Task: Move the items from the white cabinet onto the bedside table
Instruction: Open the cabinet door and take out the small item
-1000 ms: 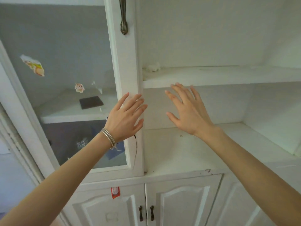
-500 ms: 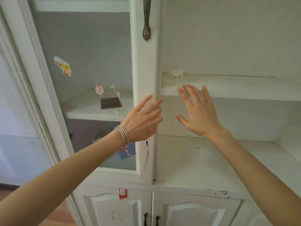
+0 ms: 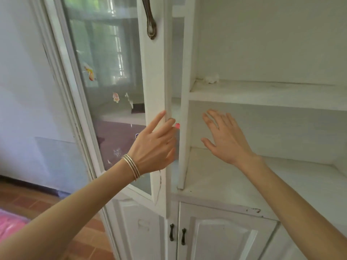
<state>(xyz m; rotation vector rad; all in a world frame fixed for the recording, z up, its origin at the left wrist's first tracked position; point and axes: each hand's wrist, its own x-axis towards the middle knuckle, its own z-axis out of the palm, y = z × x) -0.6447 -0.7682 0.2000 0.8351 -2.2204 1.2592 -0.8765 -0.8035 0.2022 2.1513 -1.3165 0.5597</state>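
Observation:
The white cabinet (image 3: pixel 262 94) fills the view. Its glass door (image 3: pixel 154 87) stands slightly ajar, with stickers on the pane. My left hand (image 3: pixel 154 147), several bangles at the wrist, has its fingertips hooked around the door's right edge. My right hand (image 3: pixel 223 139) hovers open with spread fingers in front of the open middle shelf, touching nothing. Behind the glass a dark flat item (image 3: pixel 138 110) lies on a shelf. A small white crumpled thing (image 3: pixel 212 78) sits on the upper open shelf. The bedside table is not in view.
A dark metal handle (image 3: pixel 150 21) hangs on the door frame above my left hand. Two lower doors with small dark handles (image 3: pixel 176 235) are shut. Wooden floor and a pink cloth (image 3: pixel 9 226) show at the lower left.
My left hand went from flat against the door frame to curled around its edge, and the glass door has swung out, leaving a gap. My right hand stayed open near the shelf.

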